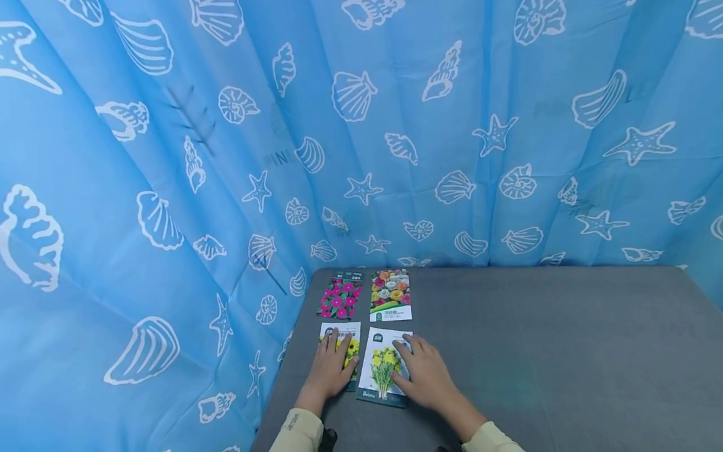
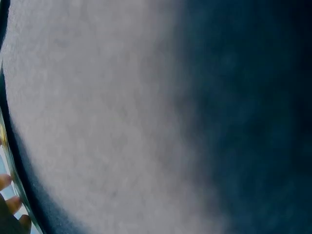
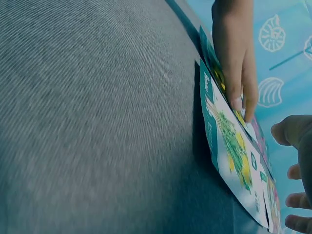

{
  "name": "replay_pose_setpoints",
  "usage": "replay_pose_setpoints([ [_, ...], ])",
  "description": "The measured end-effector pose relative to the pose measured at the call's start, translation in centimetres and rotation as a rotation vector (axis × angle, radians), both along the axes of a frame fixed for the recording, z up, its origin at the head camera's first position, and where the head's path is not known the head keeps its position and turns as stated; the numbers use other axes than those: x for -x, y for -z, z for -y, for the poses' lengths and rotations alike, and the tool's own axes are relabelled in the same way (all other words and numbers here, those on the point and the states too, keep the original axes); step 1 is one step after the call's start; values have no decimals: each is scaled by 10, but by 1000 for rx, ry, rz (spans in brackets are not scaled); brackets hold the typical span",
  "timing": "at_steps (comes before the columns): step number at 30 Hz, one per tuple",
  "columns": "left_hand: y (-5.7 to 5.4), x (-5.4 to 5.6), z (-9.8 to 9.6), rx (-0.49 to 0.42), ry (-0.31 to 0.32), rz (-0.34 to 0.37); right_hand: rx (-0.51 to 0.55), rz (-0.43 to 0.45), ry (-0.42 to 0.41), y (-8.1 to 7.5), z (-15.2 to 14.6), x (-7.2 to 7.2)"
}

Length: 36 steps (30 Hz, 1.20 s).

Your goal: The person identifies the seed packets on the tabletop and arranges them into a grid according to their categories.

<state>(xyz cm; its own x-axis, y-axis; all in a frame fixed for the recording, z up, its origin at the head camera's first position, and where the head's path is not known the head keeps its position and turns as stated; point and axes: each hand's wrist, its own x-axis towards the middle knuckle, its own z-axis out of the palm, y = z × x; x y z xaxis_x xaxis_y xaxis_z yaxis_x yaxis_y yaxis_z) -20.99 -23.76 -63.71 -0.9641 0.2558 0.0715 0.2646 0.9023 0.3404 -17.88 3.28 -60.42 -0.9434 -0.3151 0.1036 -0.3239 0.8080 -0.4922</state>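
Note:
Four flat seed packets, in two rows of two, lie on the grey table. At the front left, the packet with yellow flowers (image 1: 354, 346) is partly covered by my left hand (image 1: 329, 370), whose fingers rest on it. Beside it is a white packet with a bunch of yellow flowers (image 1: 383, 367). Over this one's right side reaches my right hand (image 1: 428, 375), fingers spread and relaxed, thumb near the picture. The right wrist view shows the right thumb (image 3: 287, 131) apart from the packets. Only some fingertips (image 2: 14, 204) show at the left wrist view's edge.
Behind are a packet with magenta flowers (image 1: 341, 299) and one with mixed-colour blooms (image 1: 391, 294). The grey cloth-covered table (image 1: 565, 351) stretches to the right. A blue curtain (image 1: 395, 169) with white shells hangs along the back and left edges.

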Motion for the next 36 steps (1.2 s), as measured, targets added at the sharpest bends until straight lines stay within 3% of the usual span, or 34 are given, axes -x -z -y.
replay_pose_setpoints([
  [9, 0, 5, 4, 55, 0, 46, 3, 35, -21, 7, 26, 6],
  [18, 19, 15, 8, 145, 19, 61, -95, -4, -37, 18, 48, 8],
  [26, 10, 16, 3, 181, 37, 87, -118, 12, -68, 28, 60, 11],
  [30, 18, 18, 4, 204, 30, 118, -135, 26, -61, 36, 62, 9],
  [36, 27, 22, 6, 220, 28, 104, -162, 11, -50, 46, 66, 11],
])
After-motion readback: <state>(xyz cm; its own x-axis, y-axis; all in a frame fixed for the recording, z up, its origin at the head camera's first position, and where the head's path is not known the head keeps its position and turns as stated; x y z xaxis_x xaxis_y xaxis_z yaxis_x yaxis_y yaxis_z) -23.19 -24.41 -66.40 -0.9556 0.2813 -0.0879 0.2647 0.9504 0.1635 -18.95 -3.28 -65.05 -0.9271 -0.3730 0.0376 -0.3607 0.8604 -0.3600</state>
